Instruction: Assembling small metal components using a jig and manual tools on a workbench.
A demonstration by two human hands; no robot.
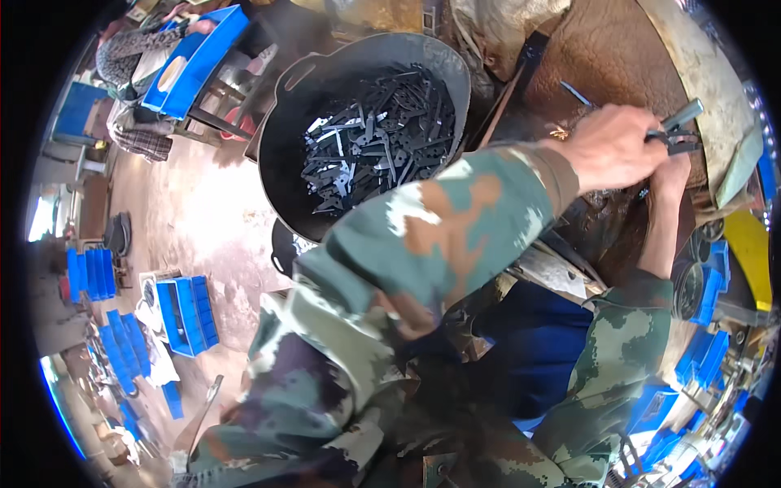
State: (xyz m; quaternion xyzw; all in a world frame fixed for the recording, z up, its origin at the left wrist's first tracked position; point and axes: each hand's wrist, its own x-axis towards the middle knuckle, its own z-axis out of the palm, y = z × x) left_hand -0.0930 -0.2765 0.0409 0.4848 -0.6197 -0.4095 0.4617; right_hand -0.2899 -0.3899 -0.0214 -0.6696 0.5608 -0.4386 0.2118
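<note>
My left hand (610, 146) reaches far across to the right, its fingers curled around a dark flat metal piece (682, 142). A grey metal rod (683, 114) sticks out just beyond these fingers; whether it joins the dark piece I cannot tell. My right hand (670, 175) is raised close against the left one, its fingers bent and mostly hidden, so what it grips does not show. Both hands are over a wet-looking brown work surface (598, 49). A thin bluish metal strip (575, 93) lies on it, near small orange-bright specks (558, 131).
A deep dark tub (285, 146) to the left holds many flat dark metal parts (378, 134). Another container (282, 244) shows partly beneath it. Blue bins (187, 313) stand on the floor at left. At upper left, another person (142, 53) is beside a blue tray (195, 65).
</note>
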